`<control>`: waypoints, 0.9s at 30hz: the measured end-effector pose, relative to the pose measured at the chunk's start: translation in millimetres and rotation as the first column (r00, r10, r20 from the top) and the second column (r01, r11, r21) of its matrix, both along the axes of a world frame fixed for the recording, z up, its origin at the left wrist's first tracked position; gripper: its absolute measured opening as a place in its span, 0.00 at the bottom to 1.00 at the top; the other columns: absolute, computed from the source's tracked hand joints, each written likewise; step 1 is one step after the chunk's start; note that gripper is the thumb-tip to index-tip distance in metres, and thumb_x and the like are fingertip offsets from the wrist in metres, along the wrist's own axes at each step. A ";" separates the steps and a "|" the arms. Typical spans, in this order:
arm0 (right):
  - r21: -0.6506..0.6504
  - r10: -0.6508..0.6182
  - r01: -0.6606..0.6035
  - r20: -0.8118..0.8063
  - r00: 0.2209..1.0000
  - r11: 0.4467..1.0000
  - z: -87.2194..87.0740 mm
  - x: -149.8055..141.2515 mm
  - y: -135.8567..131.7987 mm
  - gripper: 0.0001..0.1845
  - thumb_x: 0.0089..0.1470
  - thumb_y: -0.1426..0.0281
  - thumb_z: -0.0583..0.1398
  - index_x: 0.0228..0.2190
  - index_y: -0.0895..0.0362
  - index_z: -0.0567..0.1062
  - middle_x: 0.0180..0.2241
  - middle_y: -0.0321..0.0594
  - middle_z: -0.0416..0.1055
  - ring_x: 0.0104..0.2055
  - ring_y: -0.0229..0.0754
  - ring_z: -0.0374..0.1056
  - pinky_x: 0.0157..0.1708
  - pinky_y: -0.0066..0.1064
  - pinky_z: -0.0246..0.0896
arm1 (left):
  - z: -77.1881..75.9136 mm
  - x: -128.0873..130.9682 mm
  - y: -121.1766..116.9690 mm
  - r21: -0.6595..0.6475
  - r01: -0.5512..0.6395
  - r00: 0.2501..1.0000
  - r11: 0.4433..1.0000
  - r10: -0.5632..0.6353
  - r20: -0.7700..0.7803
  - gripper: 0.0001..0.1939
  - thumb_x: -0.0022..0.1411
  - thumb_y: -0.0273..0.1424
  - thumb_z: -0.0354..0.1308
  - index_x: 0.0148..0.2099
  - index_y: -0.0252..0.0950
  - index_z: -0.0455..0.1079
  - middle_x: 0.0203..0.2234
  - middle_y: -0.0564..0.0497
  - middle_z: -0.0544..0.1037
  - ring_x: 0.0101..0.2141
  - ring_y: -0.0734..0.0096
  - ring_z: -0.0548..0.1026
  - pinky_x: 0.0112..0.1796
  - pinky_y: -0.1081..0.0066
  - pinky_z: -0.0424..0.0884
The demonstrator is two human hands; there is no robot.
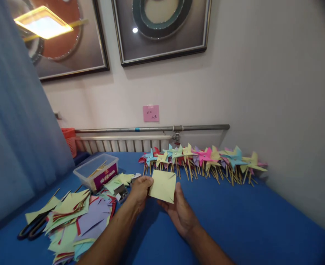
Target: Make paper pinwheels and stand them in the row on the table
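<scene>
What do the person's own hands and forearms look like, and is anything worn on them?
The left hand and right hand are both ungloved. The left forearm and right forearm are bare as far as the picture's lower edge, with no sleeve in view. No watch or bracelet shows on either wrist.

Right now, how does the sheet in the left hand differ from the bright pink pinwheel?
The pale yellow sheet is flat with slit corners; the bright pink pinwheel has folded blades. The left hand holds the sheet; the pinwheel is unheld. Both look like paper.
</scene>
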State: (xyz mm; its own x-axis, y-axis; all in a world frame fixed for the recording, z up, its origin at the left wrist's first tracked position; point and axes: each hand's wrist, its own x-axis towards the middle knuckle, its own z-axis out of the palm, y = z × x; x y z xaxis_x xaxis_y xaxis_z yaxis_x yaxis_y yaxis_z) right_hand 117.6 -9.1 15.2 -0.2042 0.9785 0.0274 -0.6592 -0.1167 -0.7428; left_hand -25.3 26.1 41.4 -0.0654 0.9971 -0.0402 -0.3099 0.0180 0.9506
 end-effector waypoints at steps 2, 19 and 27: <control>-0.012 -0.050 0.051 0.042 0.998 0.999 -3.0 2.5 4.8 0.34 0.51 0.42 0.63 0.47 0.54 0.78 0.45 0.46 0.81 0.47 0.52 0.75 0.42 0.40 0.71 | -14.0 7.2 3.0 0.021 -0.058 0.996 0.998 0.059 -0.069 0.18 0.42 0.41 0.70 0.27 0.34 0.69 0.15 0.58 0.70 0.17 0.79 0.63 0.22 0.76 0.57; -0.043 -0.154 0.178 0.336 0.929 0.983 -24.0 3.7 16.0 0.25 0.42 0.58 0.71 0.40 0.60 0.80 0.34 0.45 0.83 0.34 0.49 0.78 0.35 0.36 0.71 | -35.2 6.6 -4.6 0.150 -0.056 0.965 0.987 0.092 -0.247 0.13 0.50 0.39 0.65 0.31 0.35 0.71 0.21 0.55 0.74 0.21 0.74 0.68 0.25 0.74 0.64; -0.027 -0.165 0.186 0.352 0.921 0.982 -28.9 3.8 18.4 0.22 0.44 0.57 0.69 0.36 0.60 0.80 0.30 0.44 0.82 0.29 0.47 0.76 0.29 0.33 0.68 | -26.0 6.1 -15.8 0.453 -0.012 0.757 0.891 0.304 -0.579 0.06 0.57 0.28 0.58 0.28 0.37 0.72 0.23 0.54 0.73 0.27 0.71 0.69 0.31 0.73 0.63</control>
